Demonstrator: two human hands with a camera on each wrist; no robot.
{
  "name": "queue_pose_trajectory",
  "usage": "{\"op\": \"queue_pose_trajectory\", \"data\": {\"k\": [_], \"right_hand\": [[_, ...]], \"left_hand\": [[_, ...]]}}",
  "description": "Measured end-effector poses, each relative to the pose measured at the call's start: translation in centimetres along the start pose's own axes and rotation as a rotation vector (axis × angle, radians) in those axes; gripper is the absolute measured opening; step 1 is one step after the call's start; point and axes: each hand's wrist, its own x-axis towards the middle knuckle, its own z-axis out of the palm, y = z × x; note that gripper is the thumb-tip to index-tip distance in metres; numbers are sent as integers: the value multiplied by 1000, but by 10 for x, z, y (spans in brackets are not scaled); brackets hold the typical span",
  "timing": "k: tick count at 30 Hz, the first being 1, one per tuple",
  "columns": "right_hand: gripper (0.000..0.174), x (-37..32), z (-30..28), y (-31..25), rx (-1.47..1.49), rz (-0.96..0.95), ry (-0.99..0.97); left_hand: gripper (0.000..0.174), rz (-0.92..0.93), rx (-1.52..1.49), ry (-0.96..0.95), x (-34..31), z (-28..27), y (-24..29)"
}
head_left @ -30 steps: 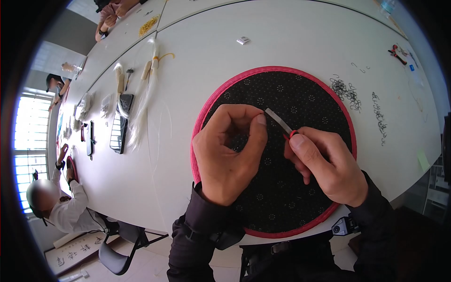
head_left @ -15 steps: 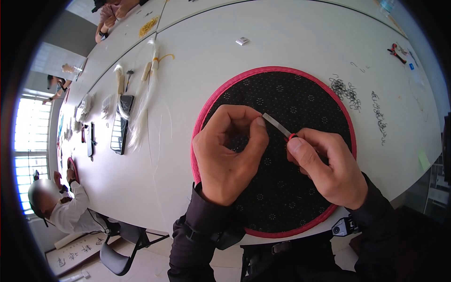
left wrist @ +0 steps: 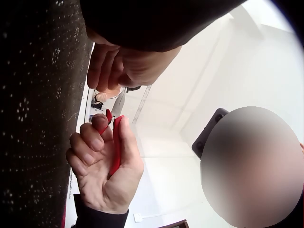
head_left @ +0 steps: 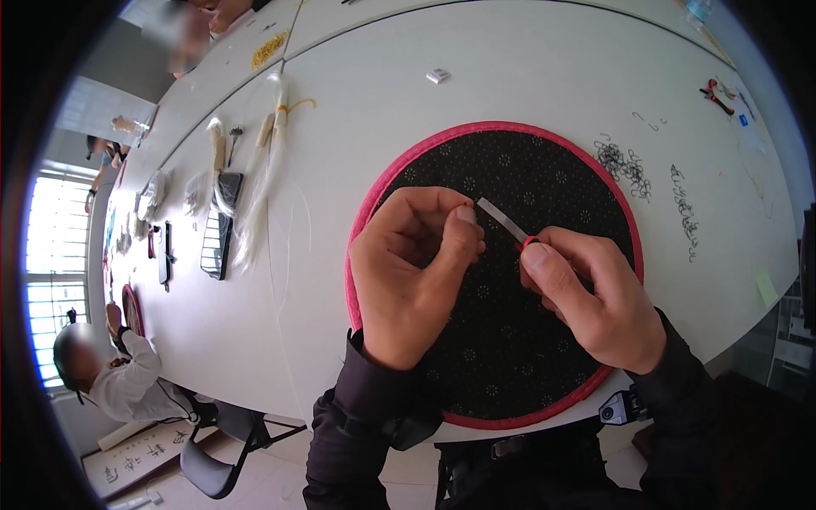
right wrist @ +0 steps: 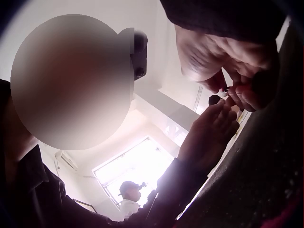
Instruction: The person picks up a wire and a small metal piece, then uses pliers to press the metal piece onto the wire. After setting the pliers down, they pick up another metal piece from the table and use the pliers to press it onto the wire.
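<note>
My left hand (head_left: 416,272) is over a round black mat (head_left: 510,357) with a pink rim. Its thumb and index finger pinch a tiny dark thing, mostly hidden by the fingertips; I cannot tell what it is. My right hand (head_left: 586,297) grips a tool with red handles (left wrist: 117,147) and a narrow flat metal blade (head_left: 503,219). The blade slants up and left, its end right beside the left fingertips. From the left wrist, the right thumb lies along one red handle, with the fingers curled.
Small black curved wires (head_left: 625,170) lie in piles right of the mat. Red-handled pliers (head_left: 718,98) are at the far right. Bundles of pale strands (head_left: 255,204) and a phone (head_left: 217,238) lie to the left. A small white packet (head_left: 437,76) sits beyond the mat. Other people sit around.
The blade's end came in toward the left fingertips and then drew back slightly. The left hand's lower fingers have curled in behind its thumb, filling the gap that showed before.
</note>
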Motion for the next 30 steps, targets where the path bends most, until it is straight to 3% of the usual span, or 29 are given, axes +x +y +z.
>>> {"op": "queue_pose_trajectory", "data": {"k": [2, 8, 12, 18, 30], "right_hand": [[36, 0, -6, -7, 32, 35, -14], [26, 1, -3, -1, 101, -144, 235], [40, 1, -6, 2, 108, -181, 190], [14, 2, -4, 4, 277, -146, 86], [11, 1, -5, 3, 264, -163, 63]], "left_hand": [[15, -69, -197, -38, 4, -2, 1], [19, -152, -309, -122, 4, -1, 2], [20, -158, -339, -243, 0, 1, 4], [20, -136, -400, -338, -4, 8, 4], [20, -133, -410, -380, -5, 8, 3]]}}
